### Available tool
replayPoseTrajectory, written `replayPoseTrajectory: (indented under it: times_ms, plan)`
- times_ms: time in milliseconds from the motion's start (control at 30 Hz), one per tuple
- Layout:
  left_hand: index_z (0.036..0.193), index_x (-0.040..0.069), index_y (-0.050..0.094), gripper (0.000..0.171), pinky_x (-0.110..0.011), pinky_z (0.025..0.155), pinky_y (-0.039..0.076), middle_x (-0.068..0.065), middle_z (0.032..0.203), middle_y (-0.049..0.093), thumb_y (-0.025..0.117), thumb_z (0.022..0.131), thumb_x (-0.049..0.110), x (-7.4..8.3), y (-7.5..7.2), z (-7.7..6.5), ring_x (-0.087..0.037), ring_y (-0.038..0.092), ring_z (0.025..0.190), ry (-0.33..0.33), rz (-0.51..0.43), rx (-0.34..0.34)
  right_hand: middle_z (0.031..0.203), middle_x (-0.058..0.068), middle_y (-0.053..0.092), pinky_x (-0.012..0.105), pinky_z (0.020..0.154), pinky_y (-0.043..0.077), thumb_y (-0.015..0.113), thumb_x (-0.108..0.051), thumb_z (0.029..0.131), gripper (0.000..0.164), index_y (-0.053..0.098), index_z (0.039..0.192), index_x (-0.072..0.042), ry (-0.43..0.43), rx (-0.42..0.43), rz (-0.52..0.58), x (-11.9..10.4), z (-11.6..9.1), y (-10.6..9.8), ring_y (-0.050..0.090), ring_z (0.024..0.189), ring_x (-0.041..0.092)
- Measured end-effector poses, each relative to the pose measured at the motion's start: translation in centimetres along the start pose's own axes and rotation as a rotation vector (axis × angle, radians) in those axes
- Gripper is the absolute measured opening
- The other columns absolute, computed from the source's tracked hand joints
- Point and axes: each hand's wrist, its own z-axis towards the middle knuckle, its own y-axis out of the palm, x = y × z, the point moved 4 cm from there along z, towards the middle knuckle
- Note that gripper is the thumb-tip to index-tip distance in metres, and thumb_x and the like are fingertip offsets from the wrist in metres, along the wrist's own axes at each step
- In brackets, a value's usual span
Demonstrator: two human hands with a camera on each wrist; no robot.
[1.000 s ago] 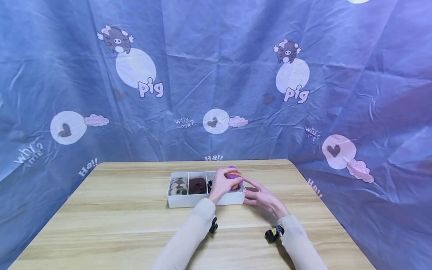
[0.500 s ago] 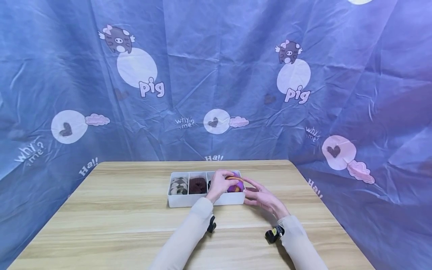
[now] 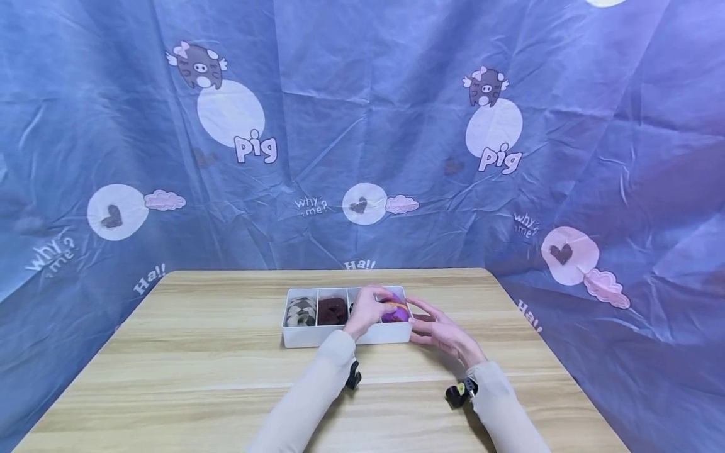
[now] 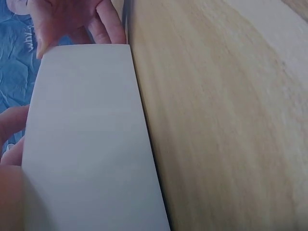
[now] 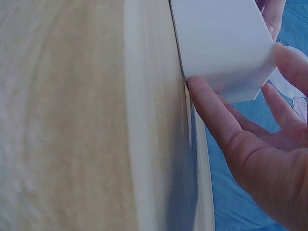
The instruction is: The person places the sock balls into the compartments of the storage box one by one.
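Note:
A long white divided box point(image 3: 317, 337) lies crosswise on the table. In its right-end compartment sits a purple and orange rolled cloth bundle point(image 3: 396, 316). My left hand point(image 3: 367, 309) reaches over the front wall and pinches this bundle between thumb and fingers. With fingers spread, my right hand point(image 3: 444, 332) touches the box's right end; the right wrist view has its fingertips against the box's end wall point(image 5: 226, 48). A checkered rolled bundle point(image 3: 301, 312) and a dark brown one point(image 3: 332, 311) fill the two left compartments. Something black in the third is mostly hidden behind the left hand.
The wooden table point(image 3: 187, 377) extends in front of the box and to both sides. A blue printed curtain point(image 3: 317, 126) hangs behind the table and along its sides. Each wrist wears a dark device, such as the right wrist device point(image 3: 457, 394).
My left hand has lowered the purple and orange bundle from above the rim down into the right-end compartment. The right hand stays in place at the box's end.

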Motion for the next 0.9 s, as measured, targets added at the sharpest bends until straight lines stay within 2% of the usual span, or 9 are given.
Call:
replayPoseTrajectory:
  times_ms: [133, 267, 467, 633, 767, 900]
  plan:
    - [0.102, -0.001, 0.075, 0.026, -0.038, 0.093, 0.047, -0.016, 0.11, 0.071, 0.079, 0.077, 0.004, -0.3, -0.4, 0.0, -0.033, 0.062, 0.109, -0.07, -0.11, -0.023, 0.149, 0.03, 0.035, 0.046, 0.104, 0.046, 0.055, -0.005, 0.098, 0.073, 0.015, 0.158, -0.014, -0.001, -0.004, 0.002, 0.1, 0.2, -0.1, 0.059, 0.118, 0.027]
    - [0.109, 0.002, 0.074, 0.033, -0.046, 0.103, 0.043, -0.014, 0.118, 0.07, 0.081, 0.078, 0.01, -0.6, -1.2, -0.1, -0.033, 0.059, 0.118, -0.114, -0.113, -0.012, 0.148, 0.03, 0.035, 0.046, 0.104, 0.047, 0.057, -0.007, 0.098, 0.073, 0.016, 0.158, -0.014, 0.002, -0.004, 0.004, 0.2, 0.2, -0.2, 0.059, 0.118, 0.028]
    - [0.117, 0.002, 0.07, 0.04, -0.047, 0.101, 0.047, -0.017, 0.123, 0.067, 0.08, 0.079, 0.009, -0.5, -2.9, -0.6, -0.036, 0.057, 0.121, -0.084, -0.111, -0.021, 0.149, 0.032, 0.033, 0.045, 0.103, 0.047, 0.057, -0.006, 0.097, 0.074, 0.015, 0.158, -0.014, 0.006, 0.0, 0.007, 0.1, 0.1, -0.3, 0.06, 0.117, 0.028]
    - [0.118, 0.0, 0.068, 0.039, -0.046, 0.1, 0.049, -0.017, 0.122, 0.068, 0.077, 0.081, 0.008, -0.9, -4.7, -1.2, -0.035, 0.059, 0.119, -0.06, -0.101, -0.013, 0.149, 0.034, 0.03, 0.043, 0.101, 0.049, 0.057, -0.004, 0.096, 0.075, 0.014, 0.158, -0.012, 0.007, 0.012, 0.01, -0.1, -0.2, -0.3, 0.062, 0.114, 0.025]
    - [0.116, -0.002, 0.069, 0.032, -0.039, 0.095, 0.051, -0.019, 0.116, 0.069, 0.073, 0.085, 0.007, -1.3, -6.6, -1.8, -0.029, 0.064, 0.11, -0.041, -0.096, 0.015, 0.151, 0.036, 0.026, 0.042, 0.1, 0.05, 0.057, -0.004, 0.096, 0.074, 0.015, 0.157, -0.009, -0.011, 0.013, -0.007, -0.2, -0.1, -0.2, 0.062, 0.112, 0.023]
    - [0.112, -0.002, 0.07, 0.027, -0.028, 0.088, 0.052, -0.021, 0.112, 0.07, 0.071, 0.087, 0.008, -2.0, -8.7, -2.2, -0.019, 0.066, 0.098, -0.031, -0.103, 0.066, 0.152, 0.035, 0.024, 0.041, 0.099, 0.051, 0.057, -0.005, 0.096, 0.073, 0.017, 0.157, -0.009, -0.012, 0.022, -0.031, -0.3, 0.2, -0.1, 0.063, 0.111, 0.022]
